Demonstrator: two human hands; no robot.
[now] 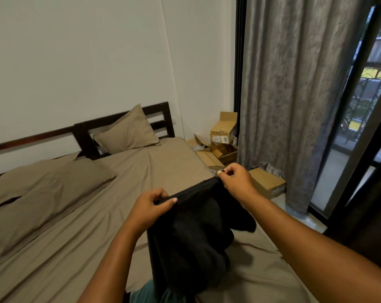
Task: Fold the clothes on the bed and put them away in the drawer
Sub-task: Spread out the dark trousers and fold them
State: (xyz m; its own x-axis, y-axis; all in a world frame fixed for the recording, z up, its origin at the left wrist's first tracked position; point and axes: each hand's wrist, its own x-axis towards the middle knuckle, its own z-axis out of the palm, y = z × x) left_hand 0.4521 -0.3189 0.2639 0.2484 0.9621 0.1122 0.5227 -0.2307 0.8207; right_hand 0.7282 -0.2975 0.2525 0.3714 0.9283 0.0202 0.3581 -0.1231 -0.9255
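Head view: a black garment (pixel 191 237) is held up over the near right part of the bed (pixel 86 226). The left hand (pixel 152 206) pinches one end of the garment's ribbed top edge between thumb and curled fingers. The right hand (pixel 235 181) pinches the other end, so the edge runs taut between them. Both hands are thus clamped on the cloth, set apart along its edge. The rest of the garment hangs in loose folds, with its lower part resting on the sheet. Whether the piece is a top or trousers cannot be told. Step in hand, as judged: straightening the garment before the first fold — nothing looks folded yet, and no drawer is in view. The next move likely calls for laying the cloth flat on the sheet ahead and smoothing the bunched lower part, then bringing one side over the other with edges matched. Pillows (pixel 128 132) lie at the head of the bed; boxes (pixel 222 136) and a curtain (pixel 294 95) stand beyond its right side.
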